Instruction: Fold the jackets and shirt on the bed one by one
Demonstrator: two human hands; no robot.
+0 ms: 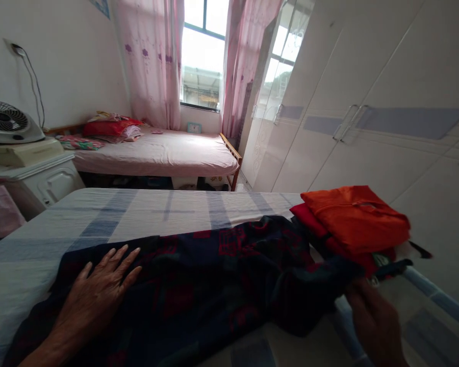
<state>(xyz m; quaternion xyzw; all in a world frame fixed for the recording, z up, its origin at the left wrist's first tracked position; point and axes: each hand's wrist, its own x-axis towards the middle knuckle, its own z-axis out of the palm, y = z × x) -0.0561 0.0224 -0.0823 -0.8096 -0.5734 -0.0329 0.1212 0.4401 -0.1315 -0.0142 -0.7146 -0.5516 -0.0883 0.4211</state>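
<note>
A dark navy garment with red and green patterned patches (pixel 199 285) lies spread across the bed with the blue-and-white sheet (pixel 145 214). It looks like a shirt or jacket, but its exact kind is unclear. My left hand (pixel 99 290) rests flat on its left part, fingers spread. At the right, my right hand (pixel 375 316) is closed on the end of the garment, perhaps a sleeve, and pulls it out sideways; this hand is slightly blurred. Behind it sits a pile of folded clothes (pixel 355 216), orange on top with red below.
White wardrobe doors (pixel 329 153) line the right side, close to the bed. Beyond stands a second bed with a pink sheet (pixel 168 150), before a curtained window (pixel 201 66). A fan (pixel 7 120) sits on a white cabinet (pixel 57 178) at the left.
</note>
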